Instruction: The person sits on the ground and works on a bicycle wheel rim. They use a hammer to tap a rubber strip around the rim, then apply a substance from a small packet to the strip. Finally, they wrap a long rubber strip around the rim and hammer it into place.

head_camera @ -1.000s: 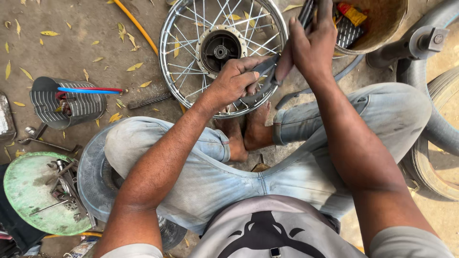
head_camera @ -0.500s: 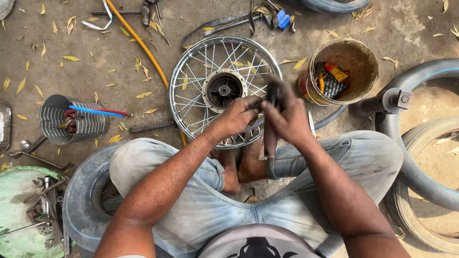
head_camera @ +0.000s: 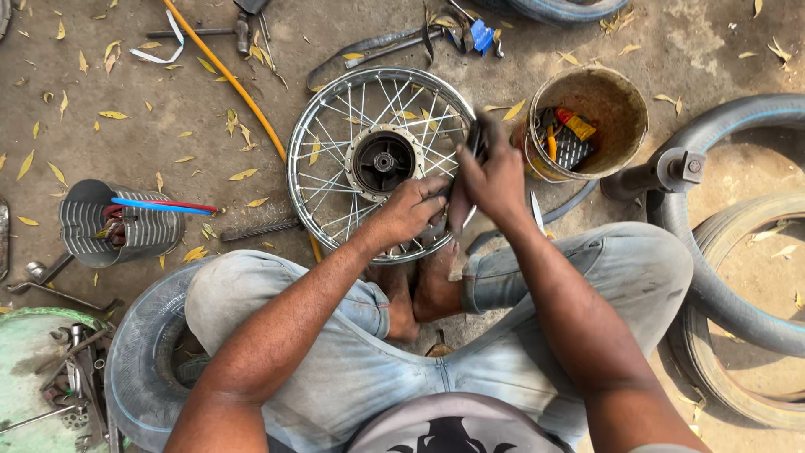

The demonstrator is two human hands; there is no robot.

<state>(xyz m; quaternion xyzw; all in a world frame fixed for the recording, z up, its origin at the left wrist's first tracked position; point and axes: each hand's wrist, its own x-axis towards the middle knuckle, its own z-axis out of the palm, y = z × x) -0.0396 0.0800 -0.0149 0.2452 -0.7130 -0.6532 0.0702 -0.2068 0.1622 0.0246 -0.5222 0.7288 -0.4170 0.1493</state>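
Dusty packed earth strewn with yellow leaves point(head_camera: 243, 174) serves as the workplace, with the person seated low and feet tucked under the near edge of a chrome spoked motorcycle wheel rim point(head_camera: 302, 143) lying flat just ahead. On that near-right edge, the left hand point(head_camera: 411, 210) is curled closed over the rim, and the right hand point(head_camera: 495, 176) is clenched around a dark strip of rubber or a tool point(head_camera: 459, 210) pressed to the rim; which of the two it is cannot be told. The rim looks stiff and fairly heavy, its thin spokes easily bent, so it is probably best held by the rim band or by the dark central hub point(head_camera: 384, 161). Just right of the hands stands a rusty round bucket point(head_camera: 625, 109) holding tools. Far left sits a finned grey metal cylinder point(head_camera: 151, 231) with red and blue sticks, an orange hose point(head_camera: 226, 75) runs beyond, and worn black tyres point(head_camera: 729, 294) curve on the right.
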